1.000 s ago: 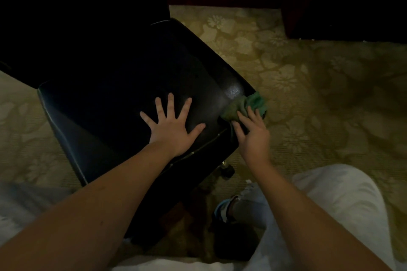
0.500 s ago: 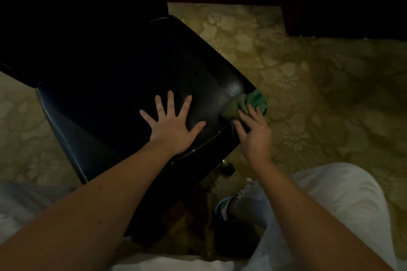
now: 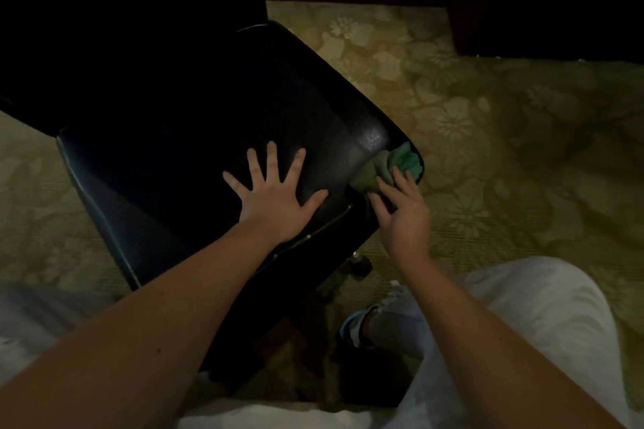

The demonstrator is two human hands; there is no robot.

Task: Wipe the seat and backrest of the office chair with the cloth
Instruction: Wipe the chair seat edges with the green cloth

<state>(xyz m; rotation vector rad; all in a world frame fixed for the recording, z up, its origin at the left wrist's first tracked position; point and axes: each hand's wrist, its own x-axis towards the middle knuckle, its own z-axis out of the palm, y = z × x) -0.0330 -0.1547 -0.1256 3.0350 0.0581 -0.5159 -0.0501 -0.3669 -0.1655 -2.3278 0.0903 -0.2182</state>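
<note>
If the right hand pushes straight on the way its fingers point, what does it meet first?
The green cloth: the fingertips of the right hand rest on it at the seat's corner. Past the cloth lies only the shiny black seat, as far as this dark picture shows.

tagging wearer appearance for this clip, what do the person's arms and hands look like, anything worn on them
The left forearm and right forearm are bare, with no sleeves in view. The left hand and right hand are ungloved; no ring, watch or bracelet shows, though the light is dim. Light-coloured trousers cover the legs.
</note>
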